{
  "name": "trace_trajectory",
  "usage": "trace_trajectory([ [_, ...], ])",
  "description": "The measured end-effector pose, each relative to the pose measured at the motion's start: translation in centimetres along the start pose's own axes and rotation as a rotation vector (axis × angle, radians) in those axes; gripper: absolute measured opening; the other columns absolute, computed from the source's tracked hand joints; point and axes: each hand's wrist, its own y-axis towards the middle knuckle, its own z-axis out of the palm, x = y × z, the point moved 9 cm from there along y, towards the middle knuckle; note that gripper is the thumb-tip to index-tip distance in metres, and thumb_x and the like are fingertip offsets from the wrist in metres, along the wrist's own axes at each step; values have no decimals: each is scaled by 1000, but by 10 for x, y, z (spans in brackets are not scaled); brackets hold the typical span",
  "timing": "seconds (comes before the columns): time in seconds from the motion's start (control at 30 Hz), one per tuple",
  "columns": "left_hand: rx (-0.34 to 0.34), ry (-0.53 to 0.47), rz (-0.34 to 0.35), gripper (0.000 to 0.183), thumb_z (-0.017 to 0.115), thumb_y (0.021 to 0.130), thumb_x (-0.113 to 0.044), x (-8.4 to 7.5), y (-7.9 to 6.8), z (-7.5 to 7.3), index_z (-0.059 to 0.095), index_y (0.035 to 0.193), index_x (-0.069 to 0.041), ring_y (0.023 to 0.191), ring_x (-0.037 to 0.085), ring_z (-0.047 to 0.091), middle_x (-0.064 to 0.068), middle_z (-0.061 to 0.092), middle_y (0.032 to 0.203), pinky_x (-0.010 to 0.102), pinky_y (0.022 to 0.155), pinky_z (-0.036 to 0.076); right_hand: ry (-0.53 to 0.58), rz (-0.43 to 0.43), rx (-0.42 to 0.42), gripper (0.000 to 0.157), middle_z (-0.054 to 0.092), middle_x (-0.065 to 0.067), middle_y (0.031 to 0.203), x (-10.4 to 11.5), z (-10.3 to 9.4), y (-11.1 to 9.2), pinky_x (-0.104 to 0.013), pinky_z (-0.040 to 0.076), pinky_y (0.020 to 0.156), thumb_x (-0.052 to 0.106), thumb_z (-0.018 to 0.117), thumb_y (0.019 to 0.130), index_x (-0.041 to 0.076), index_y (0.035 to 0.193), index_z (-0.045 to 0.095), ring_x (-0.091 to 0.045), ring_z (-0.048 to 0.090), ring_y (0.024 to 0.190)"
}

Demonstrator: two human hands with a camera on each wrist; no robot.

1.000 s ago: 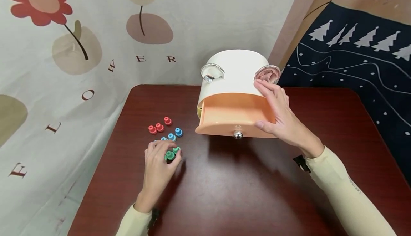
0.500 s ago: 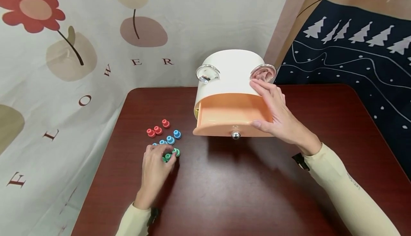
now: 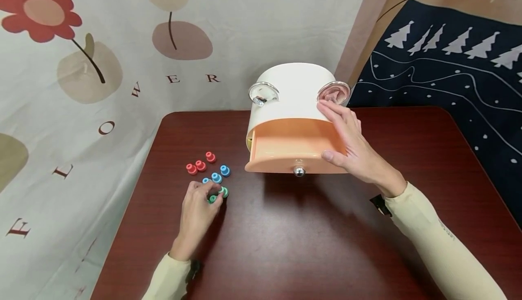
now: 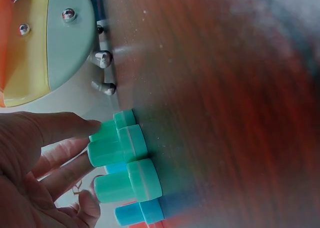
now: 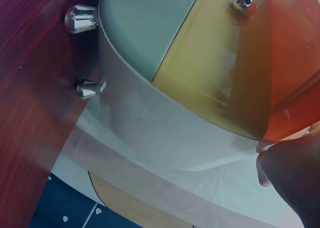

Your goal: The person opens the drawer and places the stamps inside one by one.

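My left hand (image 3: 198,212) pinches a green stepped peg (image 3: 224,192) between thumb and fingertips, at the right end of a green row. In the left wrist view the thumb tip lies against the farthest green peg; nearer green pegs (image 4: 126,182) stand upright on the table. My right hand (image 3: 359,150) rests with fairly straight fingers on the right of a white rounded cabinet (image 3: 297,87). Its thumb touches the edge of the pulled-out orange drawer (image 3: 293,166), which has a silver knob (image 3: 299,171). No items show in the visible part of the drawer.
Red pegs (image 3: 200,166) and blue pegs (image 3: 216,177) stand beyond the green ones, partly behind the left hand. The cabinet has yellow (image 4: 31,52) and grey-green (image 4: 72,42) lower drawers and silver feet (image 5: 82,18). A printed curtain (image 3: 228,14) hangs behind the table (image 3: 285,236).
The left thumb and fingertips have drawn together around the end green peg. The right hand stays at the cabinet and open drawer. The head view has shifted slightly.
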Motion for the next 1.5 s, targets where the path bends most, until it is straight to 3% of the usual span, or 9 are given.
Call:
trace_trajectory([
  [0.2, -53, -34, 48, 17, 90, 83, 5, -3, 1, -4, 80, 96, 3, 90, 31, 58, 14, 72, 86, 50, 74, 56, 5, 4, -6, 98, 27, -5, 174, -1, 1, -1, -61, 15, 109, 79, 52, 100, 14, 172, 34, -27, 23, 152],
  [0.37, -159, -57, 138, 19, 90, 80, 7, -12, -2, -14, 80, 95, 3, 85, 30, 62, 14, 74, 84, 50, 72, 60, 3, 4, -6, 98, 27, -5, 174, -2, 1, -1, -61, 15, 108, 79, 53, 100, 15, 172, 34, -26, 24, 152],
  [0.57, -276, -119, 202, 21, 89, 80, 10, -24, -4, -33, 79, 96, 1, 84, 29, 66, 11, 76, 89, 39, 71, 60, -7, 5, 1, 98, 27, -5, 174, -1, 0, 0, -61, 16, 108, 79, 53, 100, 15, 172, 34, -27, 23, 153],
  [0.77, -315, -217, 265, 21, 89, 84, 5, -42, 3, -53, 79, 101, -2, 84, 25, 65, 7, 78, 92, 19, 70, 49, -4, 7, 5, 97, 27, -4, 174, 1, -2, 1, -61, 15, 109, 79, 53, 100, 15, 171, 34, -27, 23, 153],
  [1.07, -368, -358, 360, 15, 83, 89, 2, -67, 23, -75, 80, 103, -3, 85, 25, 60, 5, 79, 101, 21, 75, 46, 2, -3, -13, 97, 28, -5, 174, 1, 1, 0, -59, 12, 115, 78, 53, 101, 13, 171, 35, -28, 24, 153],
  [1.27, -381, -449, 440, 13, 80, 91, 1, -87, 37, -90, 79, 104, -2, 83, 21, 54, 7, 78, 101, 25, 65, 41, -19, -14, -19, 97, 28, -5, 175, 1, 2, 2, -60, 12, 113, 79, 50, 102, 13, 171, 34, -28, 25, 152],
  [1.5, -392, -511, 535, 11, 81, 93, -4, -114, 45, -101, 79, 103, -1, 83, 20, 54, 6, 79, 107, 21, 63, 39, 7, -10, -4, 95, 27, -5, 175, 3, 2, 0, -61, 13, 112, 76, 53, 102, 14, 172, 34, -29, 25, 152],
])
